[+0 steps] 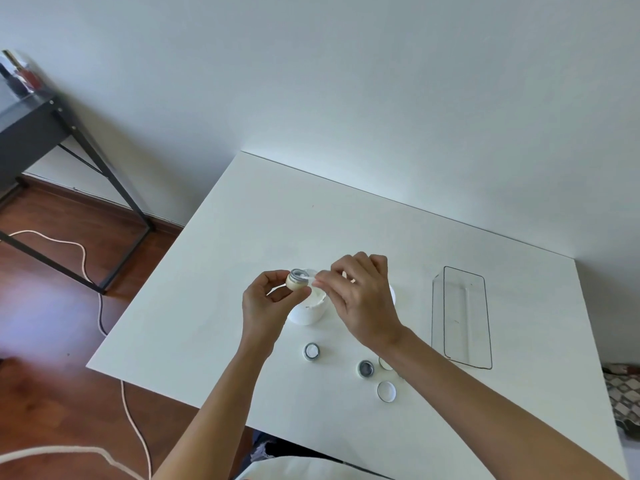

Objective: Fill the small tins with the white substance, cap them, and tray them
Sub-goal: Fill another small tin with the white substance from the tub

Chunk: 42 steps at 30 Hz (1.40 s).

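Tin number one, a small cream-coloured tin (296,280) with a grey threaded neck, is held off the counter (214,306) and tipped toward the right, its open mouth showing white substance inside. The left hand (265,303) pinches it between thumb and curled fingers, so that grip is closed round the tin. The right hand (360,299) has its fingertips pinched on a small white spatula (310,279), whose tip sits at the tin's mouth; how much of the spatula lies in the hand is hidden.

Directly beneath both hands stands a larger white jar (309,311), open, with white cream inside, partly covered by the fingers. Nearer the person, a second tin (311,351) stands upright on the counter, filled white to the rim and uncapped. To its right a third tin (366,368) stands open and looks dark inside. Just beside that, a further small white piece (383,363) is mostly hidden by the right forearm, and I cannot tell what it is. A white cap (386,391) lies below it with its hollow side up.

Well to the right sits a clear rectangular tray (485,306), long side running away from the person, holding nothing visible. Left of the counter are a wooden floor (52,323), a pale cable (83,258) and a dark-framed side table (31,126).
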Tool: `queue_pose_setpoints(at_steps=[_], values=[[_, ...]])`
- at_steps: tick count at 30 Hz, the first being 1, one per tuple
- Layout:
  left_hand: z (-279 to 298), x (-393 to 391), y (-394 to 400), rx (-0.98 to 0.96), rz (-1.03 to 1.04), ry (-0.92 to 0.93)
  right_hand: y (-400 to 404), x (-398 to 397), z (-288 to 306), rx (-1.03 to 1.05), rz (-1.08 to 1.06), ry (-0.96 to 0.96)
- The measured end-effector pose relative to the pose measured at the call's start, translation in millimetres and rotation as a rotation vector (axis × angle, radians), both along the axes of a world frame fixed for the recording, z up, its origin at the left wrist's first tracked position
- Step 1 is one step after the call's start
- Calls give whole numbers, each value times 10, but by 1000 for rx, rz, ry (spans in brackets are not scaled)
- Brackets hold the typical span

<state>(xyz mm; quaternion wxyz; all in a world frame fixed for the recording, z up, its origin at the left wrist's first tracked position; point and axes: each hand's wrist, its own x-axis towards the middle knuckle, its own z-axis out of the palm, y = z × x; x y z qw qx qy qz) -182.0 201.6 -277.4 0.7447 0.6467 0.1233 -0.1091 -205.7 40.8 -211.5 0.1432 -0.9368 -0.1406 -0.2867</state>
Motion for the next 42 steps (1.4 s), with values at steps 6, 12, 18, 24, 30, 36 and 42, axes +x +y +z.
queue_pose_setpoints(at_steps=[6,12,18,24,30,36,42], values=[[-12,1,52,-7,17,1,-1,-63,0,-34,-14,-95],[-35,20,84,-1,26,6,-10,-57,-24,-39,-26,-105],[-67,55,94,9,33,13,-75,-21,-70,55,-61,-65],[-79,84,119,-17,27,11,-170,120,-116,467,-229,188],[-79,61,121,-43,-47,-29,-186,313,-283,249,-214,427],[-43,25,106,-78,-91,-58,-157,465,-420,-185,-197,472],[3,34,75,-90,-109,-71,-191,456,-443,-84,-267,659]])
